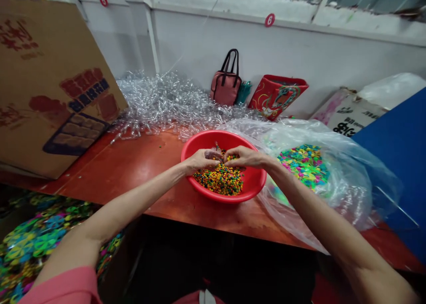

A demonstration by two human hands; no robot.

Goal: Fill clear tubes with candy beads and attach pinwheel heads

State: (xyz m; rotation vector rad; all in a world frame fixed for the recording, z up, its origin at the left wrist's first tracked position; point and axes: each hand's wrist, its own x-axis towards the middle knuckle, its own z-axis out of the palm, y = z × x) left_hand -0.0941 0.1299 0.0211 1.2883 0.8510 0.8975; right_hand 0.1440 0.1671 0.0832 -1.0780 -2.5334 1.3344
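A red plastic basin holds many small round beads in yellow, orange, green and dark colours. Over the beads, my left hand is closed around what looks like a clear plastic tube, with some beads showing at its upper end. Opposite it, my right hand reaches in from the right with thumb and fingers pinched together among the beads. Its fingertips almost meet those of the left hand, and whatever they grip is too small to make out.
Clear plastic tubes lie heaped behind the basin on the red-brown table. A plastic bag of colourful pieces spreads rightward. A large cardboard box stands left; more colourful pieces lie below. A pink handbag leans against the wall.
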